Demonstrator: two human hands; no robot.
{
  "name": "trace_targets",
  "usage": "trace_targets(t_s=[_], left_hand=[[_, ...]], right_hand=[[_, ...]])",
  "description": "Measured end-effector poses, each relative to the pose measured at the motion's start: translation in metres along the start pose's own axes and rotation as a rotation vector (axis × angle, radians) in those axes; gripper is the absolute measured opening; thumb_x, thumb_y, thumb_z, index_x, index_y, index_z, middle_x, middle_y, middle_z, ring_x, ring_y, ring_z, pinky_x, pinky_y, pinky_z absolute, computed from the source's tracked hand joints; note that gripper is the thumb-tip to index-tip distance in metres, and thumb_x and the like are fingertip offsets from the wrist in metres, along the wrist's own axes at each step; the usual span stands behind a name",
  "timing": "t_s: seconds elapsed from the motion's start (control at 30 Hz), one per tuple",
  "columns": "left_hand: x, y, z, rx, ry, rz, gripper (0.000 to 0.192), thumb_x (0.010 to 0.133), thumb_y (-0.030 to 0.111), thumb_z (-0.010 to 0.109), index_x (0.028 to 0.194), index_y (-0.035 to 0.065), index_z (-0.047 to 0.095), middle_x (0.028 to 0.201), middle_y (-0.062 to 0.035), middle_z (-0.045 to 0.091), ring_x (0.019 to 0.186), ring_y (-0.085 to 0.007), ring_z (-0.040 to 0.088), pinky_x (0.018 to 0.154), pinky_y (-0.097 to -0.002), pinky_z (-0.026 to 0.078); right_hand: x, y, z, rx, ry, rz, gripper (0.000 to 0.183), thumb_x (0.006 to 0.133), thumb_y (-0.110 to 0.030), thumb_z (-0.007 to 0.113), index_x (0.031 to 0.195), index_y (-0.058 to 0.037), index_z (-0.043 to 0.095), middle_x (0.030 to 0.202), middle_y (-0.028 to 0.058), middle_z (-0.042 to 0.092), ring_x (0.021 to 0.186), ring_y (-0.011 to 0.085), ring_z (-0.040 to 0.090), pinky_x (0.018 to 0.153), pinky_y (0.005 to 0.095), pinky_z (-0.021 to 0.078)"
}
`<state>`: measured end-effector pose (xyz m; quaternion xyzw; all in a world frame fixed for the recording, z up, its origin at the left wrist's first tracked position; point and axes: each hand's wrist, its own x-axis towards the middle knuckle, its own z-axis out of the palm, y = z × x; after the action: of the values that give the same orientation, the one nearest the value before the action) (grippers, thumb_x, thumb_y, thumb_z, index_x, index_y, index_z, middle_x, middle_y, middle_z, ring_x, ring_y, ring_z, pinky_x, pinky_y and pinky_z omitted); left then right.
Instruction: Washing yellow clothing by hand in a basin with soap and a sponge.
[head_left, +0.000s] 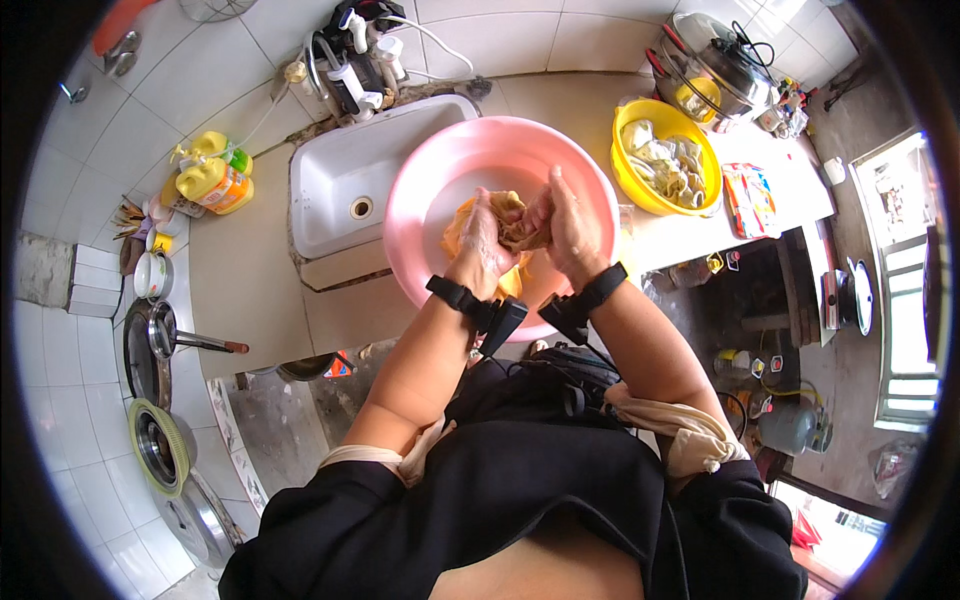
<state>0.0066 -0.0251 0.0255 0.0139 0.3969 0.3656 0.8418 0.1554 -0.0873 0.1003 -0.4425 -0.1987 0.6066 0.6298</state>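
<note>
A large pink plastic basin (416, 176) stands at the counter's front edge, overlapping the right part of the sink. Over it, my left hand (484, 232) and my right hand (574, 225) grip a crumpled, wet-looking tan cloth (517, 221) between them. Below the hands, an orange-yellow cloth (457, 229) lies in the basin, partly hidden by them. Both wrists carry black straps with small devices. To the right of the pink basin, a yellow plastic basin (621, 161) holds crumpled pale cloths (667, 165).
A white sink (330, 202) with a faucet (322, 71) is at the left. Yellow detergent bottles (217, 184) stand left of it. At the right are a red packet (750, 199) and a steel pot (731, 67). A pan handle (206, 342) reaches over the counter's left edge.
</note>
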Motion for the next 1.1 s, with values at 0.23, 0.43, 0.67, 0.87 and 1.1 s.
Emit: trace_targets(t_s=[0.23,0.43,0.67,0.87,1.1], left_hand=[[-0.013,0.007,-0.047,0.89,-0.199,0.103,0.043,0.126,0.023,0.081,0.161,-0.0016,0.077,0.155,-0.0176,0.085,0.139,-0.0334,0.083,0.12,-0.0501,0.066],[-0.053,-0.003,-0.028,1.519,-0.306,0.646,0.046,0.115,0.017,0.09,0.158,0.0037,0.078,0.155,-0.0187,0.085,0.141,-0.0353,0.081,0.117,-0.0484,0.066],[-0.027,-0.001,-0.06,1.556,-0.285,0.758,0.038,0.123,0.018,0.083,0.154,-0.0024,0.073,0.142,-0.0157,0.084,0.135,-0.0227,0.08,0.116,-0.0444,0.065],[-0.01,0.059,-0.135,0.715,-0.252,0.441,0.021,0.121,0.01,0.081,0.142,0.0069,0.08,0.116,0.0,0.083,0.1,-0.0131,0.079,0.093,-0.0346,0.067],[-0.026,0.107,-0.094,0.661,-0.033,0.51,0.011,0.111,0.007,0.085,0.121,0.0042,0.088,0.109,-0.0022,0.086,0.095,-0.0141,0.08,0.088,-0.0342,0.065]], right_hand=[[0.01,-0.037,-0.029,-0.889,-0.114,-0.247,0.036,0.125,-0.03,0.085,0.136,0.0045,0.085,0.13,0.0118,0.089,0.126,0.0223,0.084,0.116,0.0398,0.0657],[0.03,-0.023,-0.031,-0.998,-0.308,0.147,0.064,0.114,-0.054,0.095,0.133,0.0063,0.091,0.122,0.0201,0.092,0.119,0.0255,0.086,0.111,0.0449,0.0664],[0.038,-0.048,-0.036,-0.9,-0.222,0.169,0.027,0.124,-0.025,0.083,0.124,0.0021,0.084,0.117,0.0094,0.084,0.107,0.0184,0.079,0.102,0.0374,0.0664],[0.013,-0.071,-0.044,-0.05,-0.022,0.121,0.017,0.126,-0.011,0.075,0.136,0.0018,0.071,0.125,0.013,0.079,0.112,0.0247,0.081,0.106,0.0414,0.0719],[-0.008,-0.083,-0.066,-1.016,-0.273,-0.11,0.08,0.111,-0.038,0.1,0.171,0.0016,0.065,0.143,0.0246,0.088,0.125,0.0322,0.087,0.104,0.0492,0.0715]])
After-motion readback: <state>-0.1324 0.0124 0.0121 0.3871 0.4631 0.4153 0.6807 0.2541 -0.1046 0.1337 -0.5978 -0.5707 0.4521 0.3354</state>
